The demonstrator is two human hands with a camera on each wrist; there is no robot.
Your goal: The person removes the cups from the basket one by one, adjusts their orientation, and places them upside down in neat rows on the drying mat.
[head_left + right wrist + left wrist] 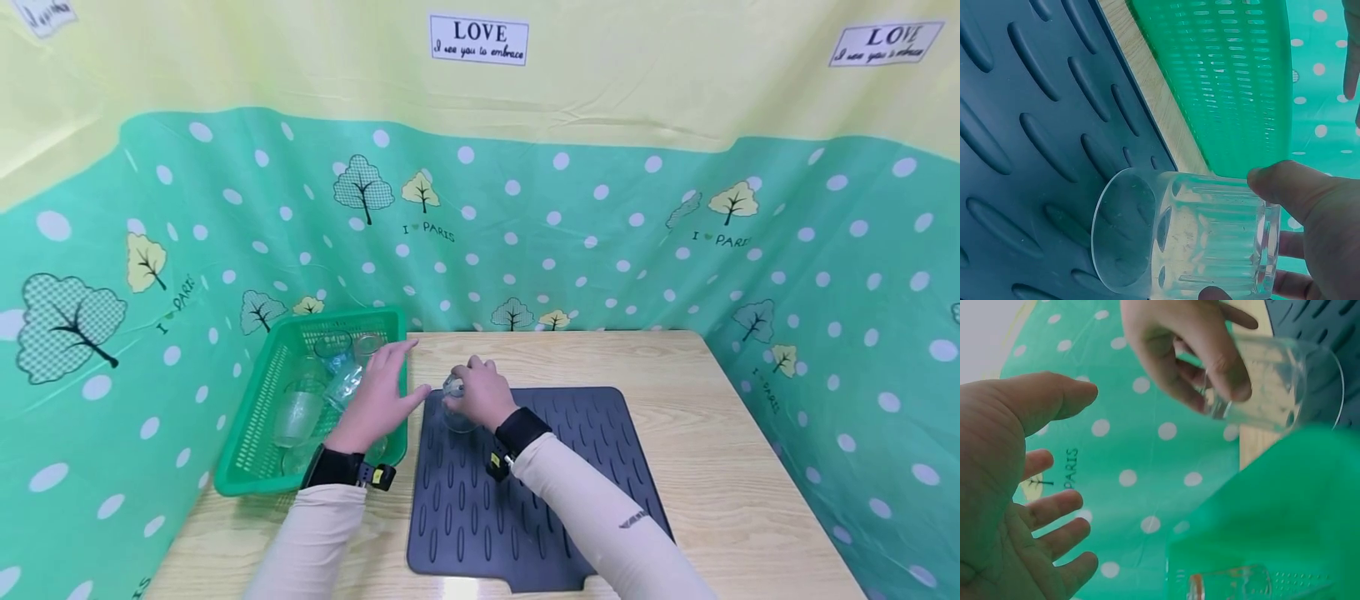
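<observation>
My right hand (483,394) grips a clear drinking glass (1207,234) by its thick base, over the far left corner of the dark drying mat (465,529). The glass is upside down, and its wide rim faces the mat, as the right wrist view shows. My left hand (377,402) is above the right side of the green basket (258,486), fingers spread and thumb out, with nothing in it. In the left wrist view the left palm faces the right hand, apart from the glass.
Several glasses lie in the basket, among them a frosted-looking one (297,414) and a bluish one (335,346). The wooden table (742,467) extends right of the mat. A polka-dot cloth (555,217) hangs around the back and sides.
</observation>
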